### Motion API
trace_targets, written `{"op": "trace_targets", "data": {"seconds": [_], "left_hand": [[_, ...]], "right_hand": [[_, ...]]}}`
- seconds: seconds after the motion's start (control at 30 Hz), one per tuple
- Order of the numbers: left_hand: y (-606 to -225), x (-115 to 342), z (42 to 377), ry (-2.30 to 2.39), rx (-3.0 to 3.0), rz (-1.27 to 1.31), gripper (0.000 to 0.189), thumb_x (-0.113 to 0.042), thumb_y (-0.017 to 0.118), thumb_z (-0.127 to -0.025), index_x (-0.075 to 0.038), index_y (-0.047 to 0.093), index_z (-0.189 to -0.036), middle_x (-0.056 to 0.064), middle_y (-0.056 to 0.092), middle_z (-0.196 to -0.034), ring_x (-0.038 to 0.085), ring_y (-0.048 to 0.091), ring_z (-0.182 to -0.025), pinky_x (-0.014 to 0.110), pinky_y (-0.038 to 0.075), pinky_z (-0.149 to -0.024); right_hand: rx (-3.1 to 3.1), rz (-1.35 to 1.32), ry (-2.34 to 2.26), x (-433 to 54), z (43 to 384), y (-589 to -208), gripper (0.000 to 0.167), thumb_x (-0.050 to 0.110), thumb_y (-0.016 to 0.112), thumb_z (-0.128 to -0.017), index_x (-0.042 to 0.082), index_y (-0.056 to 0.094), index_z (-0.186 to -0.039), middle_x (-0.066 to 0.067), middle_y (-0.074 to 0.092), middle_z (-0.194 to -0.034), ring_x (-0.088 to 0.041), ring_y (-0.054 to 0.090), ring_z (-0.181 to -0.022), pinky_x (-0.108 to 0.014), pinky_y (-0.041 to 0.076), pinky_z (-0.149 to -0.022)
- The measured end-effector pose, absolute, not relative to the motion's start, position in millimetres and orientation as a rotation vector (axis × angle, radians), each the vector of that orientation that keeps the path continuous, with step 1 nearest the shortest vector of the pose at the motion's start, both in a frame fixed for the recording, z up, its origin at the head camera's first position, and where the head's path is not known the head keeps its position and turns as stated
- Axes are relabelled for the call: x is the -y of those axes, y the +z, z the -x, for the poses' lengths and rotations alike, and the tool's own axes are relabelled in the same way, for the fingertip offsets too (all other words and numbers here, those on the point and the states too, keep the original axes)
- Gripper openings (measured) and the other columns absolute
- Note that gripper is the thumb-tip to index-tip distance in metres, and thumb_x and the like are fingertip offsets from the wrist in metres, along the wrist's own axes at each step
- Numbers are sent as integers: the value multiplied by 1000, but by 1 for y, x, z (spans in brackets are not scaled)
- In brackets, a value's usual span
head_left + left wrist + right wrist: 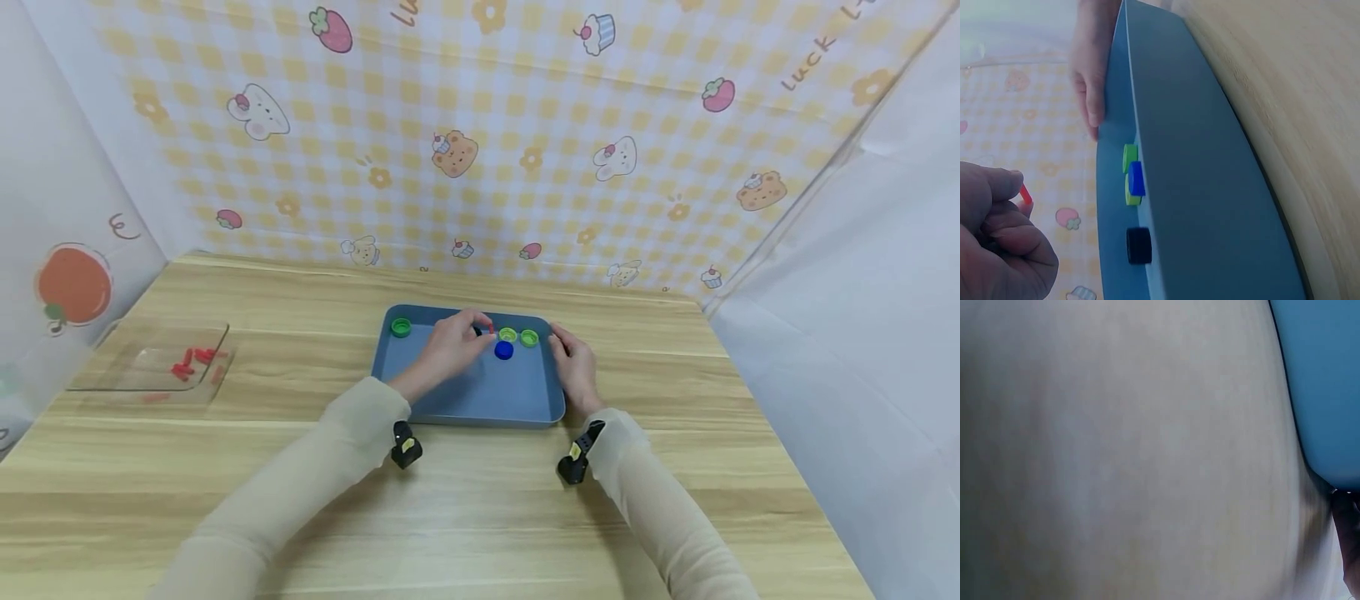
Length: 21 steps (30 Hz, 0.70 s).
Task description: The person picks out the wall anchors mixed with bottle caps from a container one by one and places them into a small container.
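My left hand [452,340] is over the blue-grey tray [487,408], pinching a small red stick-shaped piece [1025,194] between thumb and fingertips. At the tray's right rim, my right hand [576,367] grips the edge near the far corner. Inside the tray, a blue bottle cap [504,350] lies right of the left hand, in front of a yellow-green cap [507,334] and a light green cap [529,337]. A darker green cap [401,327] sits in the far left corner. Partly hidden by the left hand in the head view is a black cap [1139,245].
On the left of the wooden table [480,517] stands a clear container [150,388] holding several red pieces [182,369]. A patterned cloth [480,208] hangs behind the table, and a white sheet [862,333] borders its right side.
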<state>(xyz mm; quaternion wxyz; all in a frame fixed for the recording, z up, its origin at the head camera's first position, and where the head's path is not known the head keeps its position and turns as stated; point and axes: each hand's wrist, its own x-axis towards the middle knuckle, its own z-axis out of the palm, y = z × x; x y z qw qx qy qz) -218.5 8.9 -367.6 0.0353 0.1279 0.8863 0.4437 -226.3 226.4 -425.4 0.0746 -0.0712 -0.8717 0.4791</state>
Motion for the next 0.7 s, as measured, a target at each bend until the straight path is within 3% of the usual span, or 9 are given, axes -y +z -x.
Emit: {"op": "trace_targets", "data": {"seconds": [0.7], "left_hand": [[-362,51,209,1456,-2706,-279,29,-28,58,-94,-11,58,-117,-1,42,-61,14,38,-50,26,32,-48]], "right_hand": [[2616,216,1473,-226,226,-426,37,18,47,-100,5,51,-134,-12,49,-139,-25,43,-131,-37,38,-104]]}}
